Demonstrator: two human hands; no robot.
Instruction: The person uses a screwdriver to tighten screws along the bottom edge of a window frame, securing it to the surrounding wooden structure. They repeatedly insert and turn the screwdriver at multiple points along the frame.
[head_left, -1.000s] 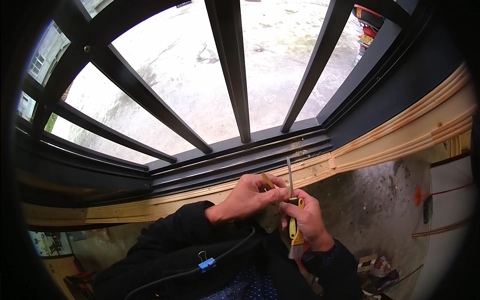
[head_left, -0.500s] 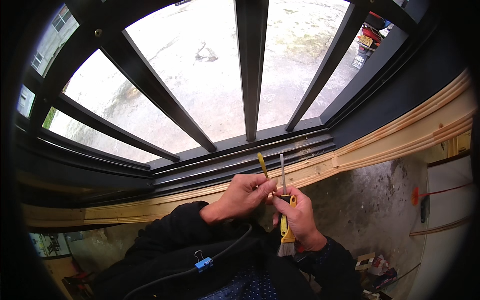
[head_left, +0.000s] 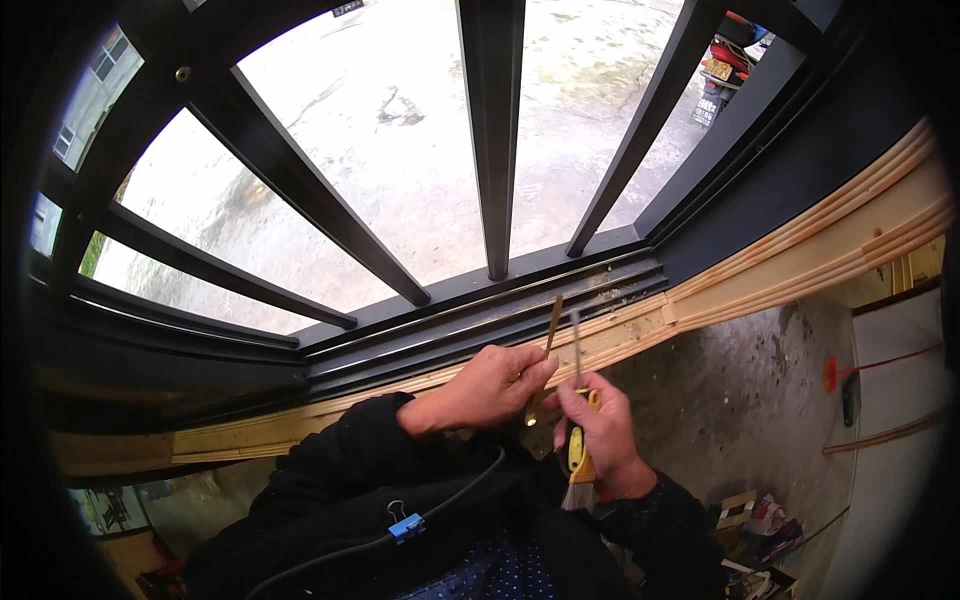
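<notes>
My left hand (head_left: 490,385) pinches a slim yellowish-brown stick-like tool (head_left: 555,318) between thumb and fingers. It stands nearly upright, and a bright yellow end shows below the fingers; its exact kind is unclear. Close beside it, my right hand (head_left: 605,435) is closed round a yellow-and-black-handled brush (head_left: 580,490) with pale bristles pointing down. The same hand grips a screwdriver-like tool, whose thin metal shaft (head_left: 577,350) points up; its handle is mostly hidden. Both hands are just in front of the wooden sill (head_left: 640,328) and the dark window track (head_left: 480,318).
Dark window bars (head_left: 492,150) rise beyond the track, which has loose grit (head_left: 615,292) at its right end. A blue binder clip (head_left: 406,527) holds a black cable (head_left: 460,485) across my front. Assorted items (head_left: 760,525) lie on the floor at lower right.
The slim tool in my left hand has turned, with its yellow end now below the fingers instead of at the top. My right hand has shifted slightly right with the brush and metal shaft.
</notes>
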